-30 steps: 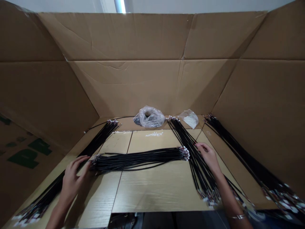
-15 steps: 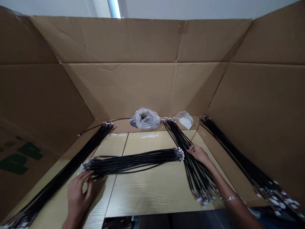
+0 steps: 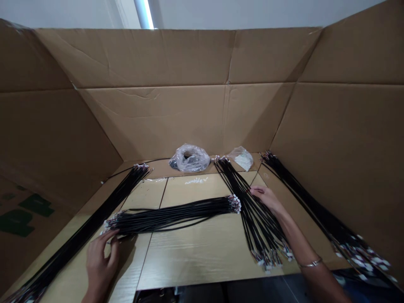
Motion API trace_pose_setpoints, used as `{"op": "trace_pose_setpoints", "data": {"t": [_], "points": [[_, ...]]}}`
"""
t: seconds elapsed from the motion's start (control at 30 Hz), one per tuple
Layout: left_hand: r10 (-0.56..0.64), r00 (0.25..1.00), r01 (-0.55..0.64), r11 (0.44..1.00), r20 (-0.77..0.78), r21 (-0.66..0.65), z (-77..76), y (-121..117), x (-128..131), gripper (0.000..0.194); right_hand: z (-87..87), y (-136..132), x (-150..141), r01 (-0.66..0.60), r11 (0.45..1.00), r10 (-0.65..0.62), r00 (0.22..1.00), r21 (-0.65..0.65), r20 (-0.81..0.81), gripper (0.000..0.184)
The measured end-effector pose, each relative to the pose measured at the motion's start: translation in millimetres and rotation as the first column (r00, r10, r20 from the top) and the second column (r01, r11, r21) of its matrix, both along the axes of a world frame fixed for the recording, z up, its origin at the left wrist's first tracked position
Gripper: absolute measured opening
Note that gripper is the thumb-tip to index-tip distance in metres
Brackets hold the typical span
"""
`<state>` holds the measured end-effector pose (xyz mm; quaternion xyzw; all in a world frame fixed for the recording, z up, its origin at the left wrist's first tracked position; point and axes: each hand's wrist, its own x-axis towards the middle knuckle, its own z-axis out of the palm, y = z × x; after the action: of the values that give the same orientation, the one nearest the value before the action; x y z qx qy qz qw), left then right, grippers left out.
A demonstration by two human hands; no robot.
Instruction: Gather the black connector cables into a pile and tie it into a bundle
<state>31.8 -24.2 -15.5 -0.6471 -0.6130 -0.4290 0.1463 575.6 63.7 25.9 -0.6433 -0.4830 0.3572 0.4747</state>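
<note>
A bundle of black cables with white connector ends (image 3: 172,213) lies crosswise in the middle of the wooden worktop. My left hand (image 3: 99,263) rests flat by the bundle's left end, fingers stretched out and touching the connectors. My right hand (image 3: 267,198) lies on a second cable bundle (image 3: 252,210) that runs away from me, its fingertips reaching toward the right end of the middle bundle. Its fingers look extended, and I see nothing gripped in them.
A long cable bundle (image 3: 82,233) runs along the left side and another (image 3: 315,214) along the right. Two clear plastic bags (image 3: 189,158) (image 3: 242,158) sit at the back. Tall cardboard walls (image 3: 176,113) enclose the worktop (image 3: 202,252) on three sides.
My left hand has slid back toward me and now lies below the middle bundle's left end. The right hand has barely shifted on the second bundle. The camera view has drifted slightly.
</note>
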Motion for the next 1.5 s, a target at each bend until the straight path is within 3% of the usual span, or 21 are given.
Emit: {"op": "trace_pose_setpoints", "data": {"t": [0.3, 0.53, 0.73, 0.87, 0.97, 1.03, 1.13, 1.23, 1.3, 1.4, 1.5], "points": [[0.058, 0.997, -0.058, 0.998, 0.043, -0.01, 6.9, -2.0, 5.8, 0.021, 48.1, 13.2, 4.9, 0.082, 0.955, -0.076, 0.997, 0.285, -0.031, 0.044], [0.048, 0.997, -0.045, 0.998, 0.063, -0.052, 13.6, -6.3, 9.6, 0.019, 56.6, 41.0, -17.2, 0.12, 0.914, -0.144, 0.989, 0.388, 0.033, 0.045], [0.05, 0.997, -0.047, 0.998, 0.058, -0.041, 18.9, -7.7, 13.0, 0.015, 69.7, 25.7, -35.0, 0.102, 0.892, -0.156, 0.984, 0.441, 0.089, 0.039], [0.024, 0.991, -0.025, 1.0, 0.13, 0.009, 46.3, -3.2, 37.9, 0.021, 90.4, 0.5, -50.1, 0.018, 0.86, -0.096, 0.987, 0.51, 0.127, 0.034], [-0.109, 0.954, 0.14, 0.986, 0.278, -0.094, 81.9, 9.7, 69.7, 0.031, 105.0, -16.6, -66.4, -0.09, 0.821, -0.037, 0.977, 0.564, 0.21, 0.027], [-0.168, 0.885, 0.271, 0.944, 0.435, -0.187, 106.8, 23.7, 92.5, 0.043, 110.8, -26.3, -78.6, -0.185, 0.789, 0.025, 0.962, 0.586, 0.27, 0.021], [-0.245, 0.721, 0.479, 0.852, 0.648, -0.212, 136.6, 45.2, 126.8, 0.064, 113.4, -38.9, -98.4, -0.341, 0.712, 0.139, 0.925, 0.614, 0.352, 0.014], [-0.333, 0.621, 0.632, 0.749, 0.71, -0.201, 154.5, 53.6, 164.2, 0.07, 111.2, -49.5, -124.4, -0.419, 0.652, 0.233, 0.904, 0.632, 0.359, 0.014], [-0.42, 0.6, 0.692, 0.7, 0.681, -0.177, 162.1, 49.5, 190.3, 0.067, 107.5, -55.4, -146.6, -0.388, 0.671, 0.271, 0.922, 0.632, 0.278, 0.012], [-0.528, 0.616, 0.721, 0.676, 0.585, -0.149, 171.4, 37.8, 220.7, 0.061, 100.7, -61.2, -179.7, -0.29, 0.76, 0.317, 0.947, 0.582, 0.057, 0.013], [-0.556, 0.694, 0.706, 0.651, 0.456, -0.281, 178.6, 31.4, 229.7, 0.054, 97.8, -64.1, -194.8, -0.338, 0.818, 0.432, 0.896, 0.465, -0.107, 0.019]]}}
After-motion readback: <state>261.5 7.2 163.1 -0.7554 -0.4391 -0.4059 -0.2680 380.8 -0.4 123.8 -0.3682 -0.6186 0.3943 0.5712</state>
